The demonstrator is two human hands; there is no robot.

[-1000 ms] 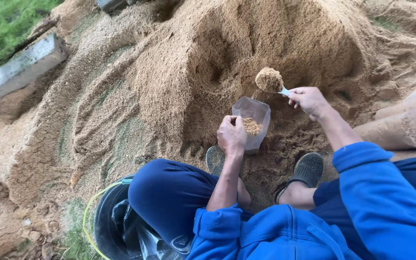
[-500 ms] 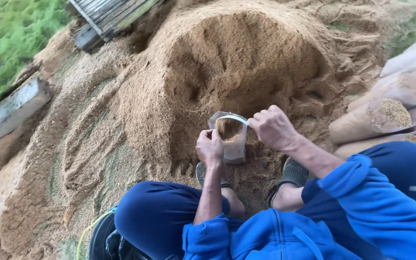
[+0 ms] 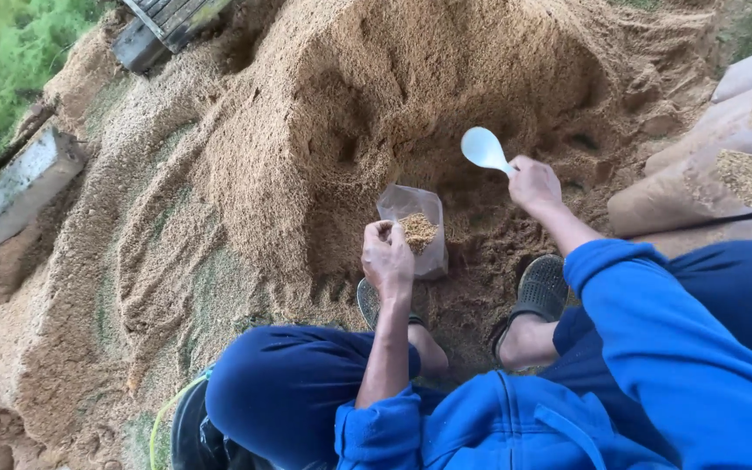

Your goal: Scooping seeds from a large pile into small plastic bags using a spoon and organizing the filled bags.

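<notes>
Right now the left hand (image 3: 387,257) pinches the near rim of a small clear plastic bag (image 3: 413,231), fingers curled tight over the edge so the mouth is held open. The bag stands upright on the sawdust at the foot of the heap, partly filled with the same tan material, and sits just beyond the toe of a dark sandal (image 3: 369,300). The right hand (image 3: 533,184) is closed around the handle of a white plastic spoon (image 3: 484,149), whose bowl is raised, empty and tilted up-left, apart from the bag and over the scooped hollow in the sawdust pile (image 3: 411,78). A second dark sandal (image 3: 540,289) rests below that hand. Both arms wear blue sleeves (image 3: 654,322), and the knees are in dark blue trousers. At the right edge of the heap lie filled tan sacks (image 3: 707,174), one showing its contents at its open mouth. A concrete slab (image 3: 10,196) lies at the left edge, with wooden boards (image 3: 163,24) at the top-left corner.
</notes>
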